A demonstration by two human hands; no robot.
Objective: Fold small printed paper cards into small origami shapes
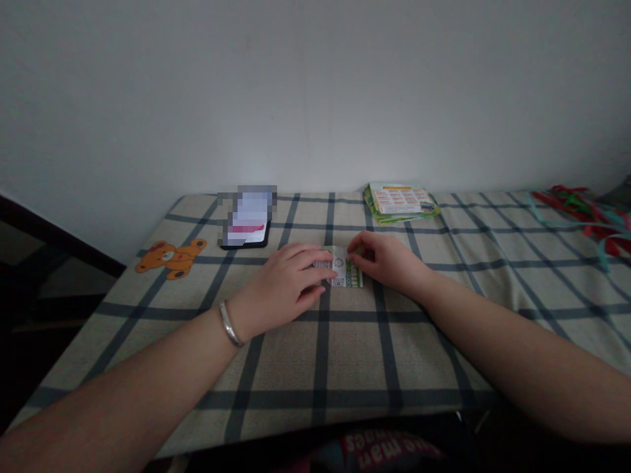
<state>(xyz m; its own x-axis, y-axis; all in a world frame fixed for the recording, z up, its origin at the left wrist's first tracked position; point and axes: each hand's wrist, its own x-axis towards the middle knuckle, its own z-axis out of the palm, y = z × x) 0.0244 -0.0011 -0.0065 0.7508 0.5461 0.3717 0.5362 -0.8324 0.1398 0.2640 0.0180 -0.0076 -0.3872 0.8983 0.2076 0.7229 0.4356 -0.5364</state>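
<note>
A small folded paper leaflet [345,272], white and green with print, lies on the checked tablecloth [345,355] in the middle of the table. My left hand [286,286] lies flat with fingers stretched out, pressing on the leaflet's left part; a silver bangle sits on that wrist. My right hand [387,259] rests at the leaflet's right edge, its fingers curled and pinching the paper's upper corner.
A phone [246,223] lies at the back left of centre. A stack of printed leaflets [400,200] sits at the back. Coloured ribbons [586,213] lie at the far right. A bear picture [170,257] marks the cloth's left edge. A wall stands behind the table.
</note>
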